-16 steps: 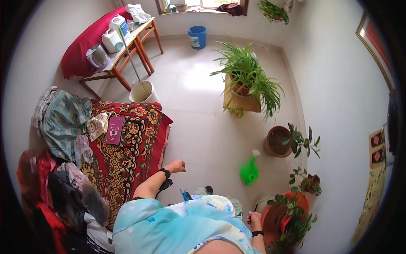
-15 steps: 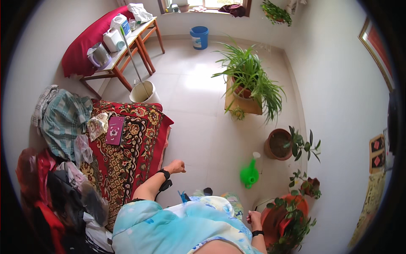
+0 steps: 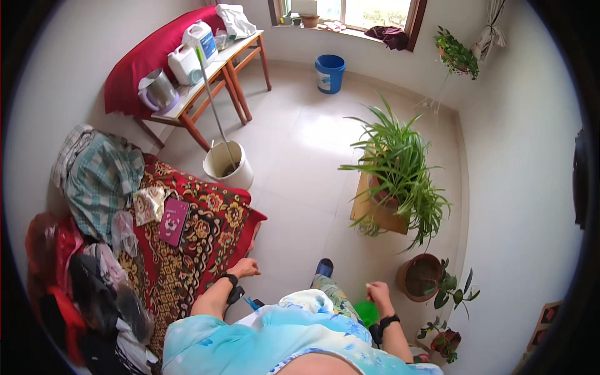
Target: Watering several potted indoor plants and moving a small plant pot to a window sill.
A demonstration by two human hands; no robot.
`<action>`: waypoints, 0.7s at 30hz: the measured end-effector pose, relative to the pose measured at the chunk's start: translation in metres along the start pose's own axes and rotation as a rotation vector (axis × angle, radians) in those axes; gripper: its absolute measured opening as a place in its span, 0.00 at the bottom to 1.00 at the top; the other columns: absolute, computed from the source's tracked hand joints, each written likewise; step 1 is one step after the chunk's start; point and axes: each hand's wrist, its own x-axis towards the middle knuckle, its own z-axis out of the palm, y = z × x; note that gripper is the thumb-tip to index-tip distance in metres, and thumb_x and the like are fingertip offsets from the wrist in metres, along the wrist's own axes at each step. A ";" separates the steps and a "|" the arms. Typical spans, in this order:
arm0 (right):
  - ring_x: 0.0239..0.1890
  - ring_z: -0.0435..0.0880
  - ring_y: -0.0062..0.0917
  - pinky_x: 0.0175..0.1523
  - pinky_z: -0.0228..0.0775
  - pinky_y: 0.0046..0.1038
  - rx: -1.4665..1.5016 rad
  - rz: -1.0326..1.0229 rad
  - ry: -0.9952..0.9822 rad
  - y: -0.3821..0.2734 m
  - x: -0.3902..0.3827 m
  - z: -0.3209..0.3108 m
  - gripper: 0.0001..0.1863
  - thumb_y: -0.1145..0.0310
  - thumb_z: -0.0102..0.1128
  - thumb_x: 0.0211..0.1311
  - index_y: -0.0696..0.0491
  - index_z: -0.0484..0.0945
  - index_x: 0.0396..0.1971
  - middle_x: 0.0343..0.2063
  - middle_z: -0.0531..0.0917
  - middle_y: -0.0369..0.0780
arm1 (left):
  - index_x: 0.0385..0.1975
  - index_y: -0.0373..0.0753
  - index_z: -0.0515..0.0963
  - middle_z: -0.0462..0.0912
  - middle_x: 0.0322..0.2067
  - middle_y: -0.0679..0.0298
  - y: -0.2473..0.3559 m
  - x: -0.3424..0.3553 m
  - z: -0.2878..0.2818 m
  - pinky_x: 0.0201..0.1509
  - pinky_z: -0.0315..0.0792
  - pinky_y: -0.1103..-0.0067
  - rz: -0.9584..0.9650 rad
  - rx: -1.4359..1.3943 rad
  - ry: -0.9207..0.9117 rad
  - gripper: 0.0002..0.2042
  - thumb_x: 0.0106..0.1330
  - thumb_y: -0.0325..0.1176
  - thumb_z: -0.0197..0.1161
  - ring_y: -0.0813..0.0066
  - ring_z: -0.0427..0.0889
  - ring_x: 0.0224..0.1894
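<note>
By the rug's [image 3: 200, 256] R edge, toward its near end: your L hand [image 3: 249, 267], fingers curled in, nothing seen in it; can't tell if fully clenched. Your R hand [image 3: 378, 292]: bent fingers, palm hidden, can't tell if gripping anything. Green watering can [image 3: 366, 312] R of your leg, just beside R wrist, mostly hidden by arm & shirt [image 3: 262, 334]; contact unclear. Blue slipper [image 3: 324, 267] on floor [image 3: 294, 206], btwn both hands.

Risks: a step R could kick the can, cause = your body blocks the view. If there's water in it (can't see), spill → slick floor underfoot. R arm swung wide could clip flowerpot [image 3: 403, 284] nr floor's R edge, or snap its leaves. L wristband [image 3: 231, 279] might snag rug edge & drag purple book [image 3: 174, 222]. Spider plant [image 3: 394, 169] overhangs stand's [image 3: 362, 201] R edge; brushing past could tip it.
</note>
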 end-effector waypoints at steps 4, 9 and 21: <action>0.12 0.73 0.18 0.16 0.61 0.19 -0.058 -0.159 -0.114 -0.137 0.077 0.022 0.10 0.66 0.56 0.54 0.59 0.76 0.25 0.13 0.76 0.37 | 0.28 0.35 0.80 0.82 0.25 0.57 0.032 0.008 -0.064 0.40 0.73 0.76 -0.051 -0.096 0.016 0.14 0.48 0.40 0.65 0.70 0.82 0.30; 0.13 0.74 0.19 0.18 0.65 0.21 -0.108 -0.294 -0.218 -0.298 0.149 0.071 0.12 0.66 0.56 0.52 0.62 0.77 0.29 0.14 0.76 0.38 | 0.29 0.34 0.79 0.81 0.26 0.59 0.025 0.057 -0.113 0.36 0.73 0.78 -0.118 -0.327 0.170 0.11 0.49 0.34 0.65 0.74 0.80 0.29; 0.13 0.72 0.16 0.17 0.59 0.17 -0.083 -0.227 -0.197 -0.511 0.291 0.127 0.13 0.64 0.55 0.54 0.59 0.77 0.31 0.14 0.76 0.36 | 0.26 0.38 0.79 0.82 0.26 0.57 0.047 0.273 -0.360 0.39 0.73 0.73 -0.039 -0.138 0.216 0.12 0.45 0.38 0.67 0.65 0.81 0.33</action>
